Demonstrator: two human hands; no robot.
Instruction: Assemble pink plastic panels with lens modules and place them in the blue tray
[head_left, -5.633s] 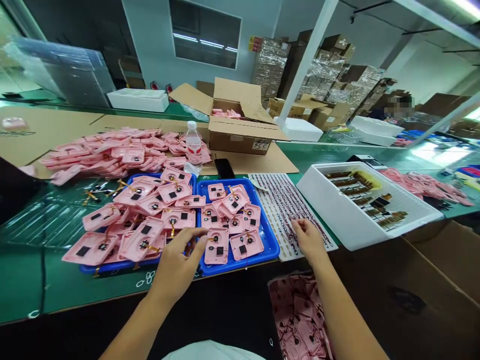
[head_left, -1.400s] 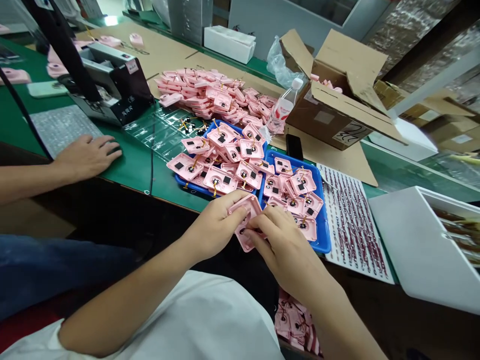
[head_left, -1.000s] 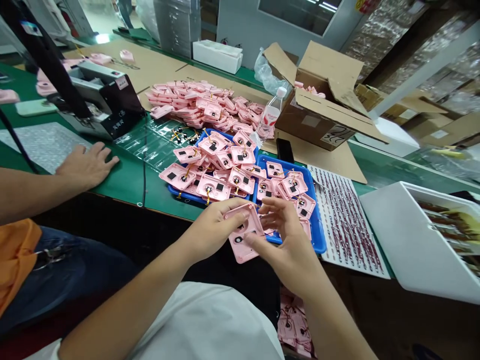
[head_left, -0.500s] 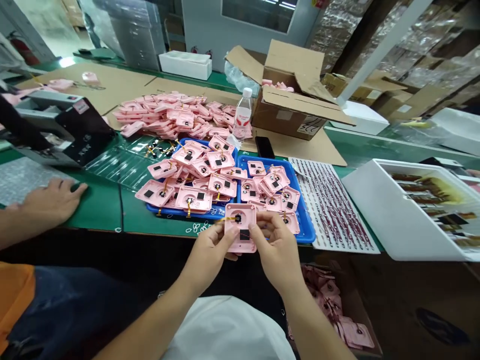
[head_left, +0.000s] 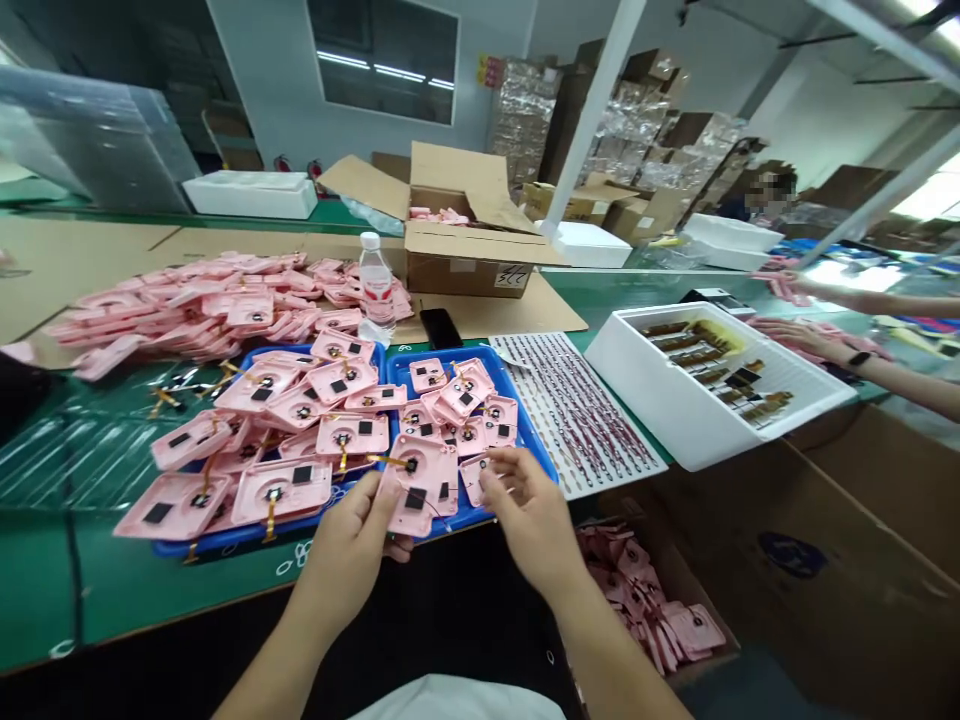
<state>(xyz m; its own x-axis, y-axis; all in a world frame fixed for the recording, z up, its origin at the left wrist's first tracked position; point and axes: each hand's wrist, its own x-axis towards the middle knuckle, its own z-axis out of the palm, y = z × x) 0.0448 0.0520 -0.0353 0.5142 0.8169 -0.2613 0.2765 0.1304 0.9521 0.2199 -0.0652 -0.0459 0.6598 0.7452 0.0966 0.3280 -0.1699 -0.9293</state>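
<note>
My left hand point(head_left: 352, 545) grips a pink plastic shell point(head_left: 435, 468) by its left edge, thumb on top. The shell's open inner side faces up and carries a small black module, an orange ribbon cable, a black square and a thin wire. To its right, my right hand point(head_left: 534, 525) is apart from it, fingers loosely curled and separated, with nothing visible in them. Behind both hands stand a left blue tray point(head_left: 169, 548) and a right blue tray point(head_left: 541, 462), heaped with similar pink shells point(head_left: 281, 490).
A white sheet point(head_left: 577, 410) with rows of thin dark-red wires lies right of the trays, beside a white foam box point(head_left: 652, 420) of ribbon cables. Behind stand a bottle point(head_left: 375, 285), phone point(head_left: 440, 328) and carton point(head_left: 465, 270). Below right, another carton holds pink shells point(head_left: 690, 628). Another person's arms point(head_left: 900, 380) reach in at right.
My right hand has let go of the pink shell and moved away to its right. My left hand still holds the shell, now tilted. The view has turned right.
</note>
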